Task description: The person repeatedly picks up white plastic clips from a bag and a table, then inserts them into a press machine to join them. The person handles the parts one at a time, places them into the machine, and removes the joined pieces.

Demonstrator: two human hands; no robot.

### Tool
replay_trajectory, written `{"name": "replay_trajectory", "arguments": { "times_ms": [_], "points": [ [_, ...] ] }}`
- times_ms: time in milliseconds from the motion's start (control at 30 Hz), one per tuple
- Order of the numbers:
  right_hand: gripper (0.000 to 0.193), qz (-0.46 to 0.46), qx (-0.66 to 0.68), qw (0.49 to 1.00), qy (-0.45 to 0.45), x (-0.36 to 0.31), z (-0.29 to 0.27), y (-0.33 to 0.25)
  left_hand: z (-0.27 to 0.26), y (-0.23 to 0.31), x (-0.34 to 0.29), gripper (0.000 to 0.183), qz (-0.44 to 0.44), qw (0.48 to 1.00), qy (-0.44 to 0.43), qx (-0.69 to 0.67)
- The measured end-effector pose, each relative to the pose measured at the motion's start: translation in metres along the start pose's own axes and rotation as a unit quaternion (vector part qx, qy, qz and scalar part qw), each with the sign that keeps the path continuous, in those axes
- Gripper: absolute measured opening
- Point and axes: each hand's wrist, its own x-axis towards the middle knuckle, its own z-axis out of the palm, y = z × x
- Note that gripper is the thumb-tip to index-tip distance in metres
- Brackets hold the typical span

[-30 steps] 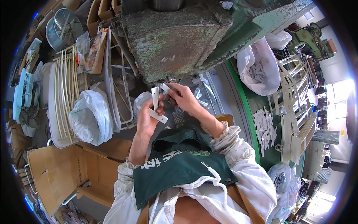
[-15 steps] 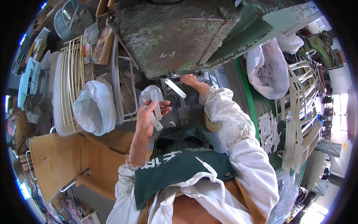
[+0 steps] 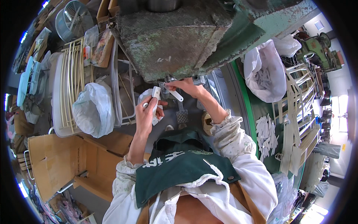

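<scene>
My left hand [image 3: 147, 114] is closed round a few flat white strips [image 3: 156, 93] with small holes, held upright below the machine. Under the big worn green machine head [image 3: 171, 52], the pinched fingers of my right hand [image 3: 186, 87] are on another white strip [image 3: 177, 95]. Its rounded, holed end points toward me, and my fingers cover its far end. The small metal tooling [image 3: 170, 78] just beyond my fingertips is partly hidden by the head.
A foot pedal [image 3: 182, 115] lies below my hands. On the left are a white bag [image 3: 95, 110] and an open cardboard box [image 3: 59, 160]. Loose white strips [image 3: 266, 136] and a bag of strips [image 3: 266, 76] lie on the green-edged table at right.
My right hand has moved left and toward me, onto the strip under the machine, which has shifted slightly. The strips in my left hand have turned and are gripped closer together.
</scene>
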Motion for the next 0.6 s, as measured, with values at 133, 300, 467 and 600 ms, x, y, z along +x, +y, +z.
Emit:
{"name": "replay_trajectory", "arguments": {
  "times_ms": [133,300,467,600],
  "points": [
    [0.017,0.01,-0.044,0.999,0.026,-0.001,0.002,0.004,0.002,0.005,0.001,0.029,0.022,0.999,0.019,0.022],
    [0.035,-0.065,-0.266,0.96,0.053,-0.012,0.004,0.006,0.011,0.017,0.009,0.029,0.051,0.998,-0.002,0.03],
    [0.029,0.039,-0.204,0.977,-0.044,-0.03,0.003,0.0,0.017,0.013,0.023,0.03,0.054,0.995,-0.024,0.083],
    [0.027,0.048,-0.189,0.98,-0.034,-0.028,0.004,-0.006,0.019,0.015,0.03,0.028,0.073,0.993,-0.042,0.086]
  ]
}}
